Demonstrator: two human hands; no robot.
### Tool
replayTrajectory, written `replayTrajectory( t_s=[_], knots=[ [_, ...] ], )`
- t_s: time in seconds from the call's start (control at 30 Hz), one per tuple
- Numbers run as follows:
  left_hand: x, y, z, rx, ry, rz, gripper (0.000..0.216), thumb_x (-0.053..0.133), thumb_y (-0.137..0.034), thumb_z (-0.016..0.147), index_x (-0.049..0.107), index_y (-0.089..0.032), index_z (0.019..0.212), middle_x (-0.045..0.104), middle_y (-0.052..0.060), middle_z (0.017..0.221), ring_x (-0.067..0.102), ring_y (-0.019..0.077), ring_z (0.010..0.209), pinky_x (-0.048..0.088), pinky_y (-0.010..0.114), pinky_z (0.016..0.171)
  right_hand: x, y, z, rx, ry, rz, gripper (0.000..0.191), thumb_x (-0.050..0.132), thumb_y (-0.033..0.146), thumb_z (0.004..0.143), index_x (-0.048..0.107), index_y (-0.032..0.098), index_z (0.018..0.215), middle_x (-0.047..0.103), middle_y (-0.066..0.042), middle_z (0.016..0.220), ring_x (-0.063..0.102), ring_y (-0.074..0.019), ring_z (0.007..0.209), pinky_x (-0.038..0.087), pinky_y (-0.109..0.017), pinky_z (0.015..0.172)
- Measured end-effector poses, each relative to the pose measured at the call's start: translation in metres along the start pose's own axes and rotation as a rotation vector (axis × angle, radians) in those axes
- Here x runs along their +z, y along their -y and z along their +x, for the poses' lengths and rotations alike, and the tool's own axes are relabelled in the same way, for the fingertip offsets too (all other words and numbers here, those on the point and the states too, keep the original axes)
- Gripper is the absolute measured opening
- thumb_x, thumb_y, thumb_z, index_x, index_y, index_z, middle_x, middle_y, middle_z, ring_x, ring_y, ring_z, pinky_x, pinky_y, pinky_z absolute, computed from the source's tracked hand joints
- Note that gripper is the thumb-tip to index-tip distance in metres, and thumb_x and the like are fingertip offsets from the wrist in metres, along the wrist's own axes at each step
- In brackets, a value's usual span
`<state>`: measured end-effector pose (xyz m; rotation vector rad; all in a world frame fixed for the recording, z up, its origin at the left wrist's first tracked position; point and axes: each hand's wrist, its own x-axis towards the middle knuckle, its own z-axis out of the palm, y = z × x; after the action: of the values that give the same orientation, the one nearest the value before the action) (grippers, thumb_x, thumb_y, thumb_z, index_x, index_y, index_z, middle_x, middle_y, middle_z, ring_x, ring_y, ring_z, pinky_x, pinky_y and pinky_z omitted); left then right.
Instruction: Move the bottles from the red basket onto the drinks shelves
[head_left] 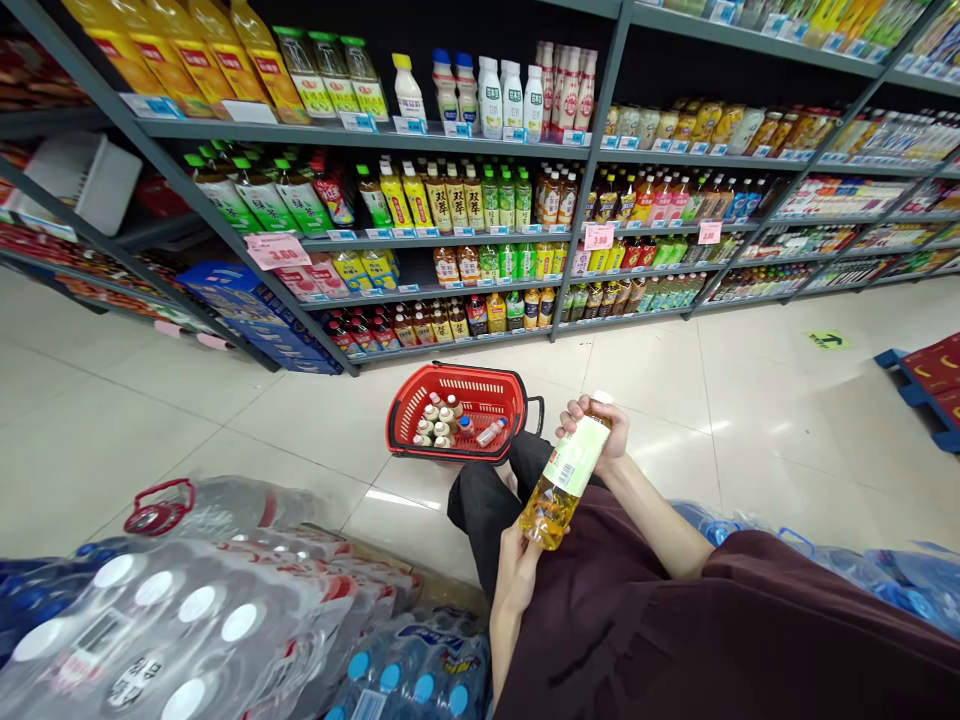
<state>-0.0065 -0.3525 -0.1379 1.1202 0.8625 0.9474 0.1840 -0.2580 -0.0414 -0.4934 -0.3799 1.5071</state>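
Note:
A plastic drink bottle (570, 470) with amber liquid, a pale green label with a barcode and a white cap is tilted in front of my lap. My right hand (611, 430) is wrapped around its upper part, just below the cap. My left hand (520, 560) grips the bottle at its base. Beyond my knees, a red shopping basket (457, 380) stands on the floor. Inside it, several small bottles (441, 428) with pale caps stand grouped at the left, and a pinkish bottle (491, 432) lies on its side.
Shelves (480, 235) of bottled drinks run along the far side, with pink price signs (277, 251). Shrink-wrapped water packs (187, 630) are stacked at the lower left. Blue boxes (262, 315) sit by the shelf end. A blue pallet (915, 400) with red cartons stands at right.

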Motion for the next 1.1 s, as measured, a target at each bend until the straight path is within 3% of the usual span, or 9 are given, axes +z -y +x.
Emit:
replayTrajectory(
  t_s=[0.1, 0.37, 0.57, 0.83, 1.0, 1.1],
  knots=[
    [0.000, 0.008, 0.001, -0.016, -0.009, -0.126, 0.065, 0.070, -0.067, 0.083, 0.076, -0.013, 0.119, 0.081, 0.015, 0.104, 0.075, 0.0351, 0.101, 0.059, 0.043, 0.090, 0.001, -0.001, 0.000, 0.000, 0.006, 0.002, 0.009, 0.067, 0.027, 0.069, 0.062, 0.019, 0.065, 0.059, 0.002, 0.062, 0.055, -0.0134, 0.054, 0.055, -0.032, 0.059],
    [-0.002, 0.008, 0.004, 0.020, -0.082, -0.123, 0.053, 0.071, -0.063, 0.083, 0.080, -0.012, 0.092, 0.081, 0.017, 0.094, 0.077, 0.0360, 0.096, 0.063, 0.044, 0.085, 0.006, -0.009, 0.003, -0.017, -0.079, -0.043, 0.009, 0.066, 0.027, 0.074, 0.067, 0.019, 0.070, 0.065, 0.001, 0.069, 0.061, -0.0145, 0.059, 0.057, -0.031, 0.062],
    [0.000, 0.016, 0.005, 0.034, -0.103, -0.119, 0.053, 0.069, -0.059, 0.088, 0.077, -0.010, 0.109, 0.080, 0.018, 0.103, 0.077, 0.0343, 0.097, 0.064, 0.044, 0.085, 0.004, -0.009, 0.007, 0.011, -0.202, -0.149, 0.014, 0.068, 0.031, 0.074, 0.071, 0.017, 0.072, 0.070, -0.001, 0.075, 0.067, -0.0167, 0.064, 0.059, -0.030, 0.063],
    [0.000, 0.026, 0.011, 0.081, -0.240, -0.009, 0.055, 0.074, -0.047, 0.087, 0.070, -0.015, 0.132, 0.072, 0.015, 0.134, 0.067, 0.0321, 0.127, 0.054, 0.043, 0.110, -0.004, -0.009, 0.013, 0.039, -0.358, -0.336, 0.014, 0.074, 0.032, 0.072, 0.072, 0.018, 0.075, 0.074, -0.001, 0.080, 0.068, -0.0161, 0.065, 0.057, -0.028, 0.057],
    [0.000, 0.033, 0.011, 0.082, -0.320, 0.101, 0.042, 0.068, -0.029, 0.089, 0.073, -0.017, 0.129, 0.074, 0.011, 0.130, 0.072, 0.0280, 0.119, 0.057, 0.041, 0.107, -0.010, -0.008, 0.016, 0.073, -0.441, -0.370, 0.013, 0.077, 0.030, 0.067, 0.072, 0.019, 0.072, 0.075, -0.001, 0.081, 0.069, -0.0170, 0.069, 0.055, -0.026, 0.054],
    [-0.001, 0.034, 0.011, 0.195, -0.357, 0.208, 0.035, 0.065, -0.021, 0.088, 0.077, -0.021, 0.121, 0.076, 0.007, 0.127, 0.072, 0.0263, 0.119, 0.055, 0.041, 0.110, -0.012, -0.008, 0.016, 0.068, -0.436, -0.357, 0.013, 0.079, 0.028, 0.065, 0.072, 0.018, 0.071, 0.075, -0.001, 0.081, 0.068, -0.0167, 0.070, 0.056, -0.027, 0.056]
  ],
)
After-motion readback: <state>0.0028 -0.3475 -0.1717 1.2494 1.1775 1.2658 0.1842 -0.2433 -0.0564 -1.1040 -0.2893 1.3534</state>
